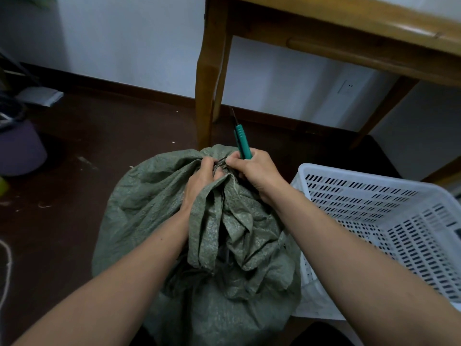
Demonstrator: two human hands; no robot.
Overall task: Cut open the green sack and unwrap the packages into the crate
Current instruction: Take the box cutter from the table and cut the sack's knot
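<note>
Green woven-plastic sack [154, 196] stands on the dark brown floor [99, 126], centre of view, full and rounded, mouth gathered into a crumpled bunch at the top with loose folds of fabric hanging toward the camera. Left hand [202, 181] sits at the gathered neck, fingers curled into the bunched fabric and gripping it. Right hand [257, 176] meets it from the other side, closed round a teal-handled utility knife [242, 143]; the handle sticks up out of the fist, dark blade out and pointing up and away from the sack, not touching the fabric. Right thumb lies against the neck just beside the left fingers. Whether the neck is tied cannot be told; the hands cover it. White perforated plastic crate [374, 208] stands just right of the sack, its near corner against the sack's side, under the right forearm. Behind: legs of a wooden table [207, 83], white wall with a socket [348, 87]. Far left, a purple bucket [20, 148] and a pale string [7, 258] on the floor.
</note>
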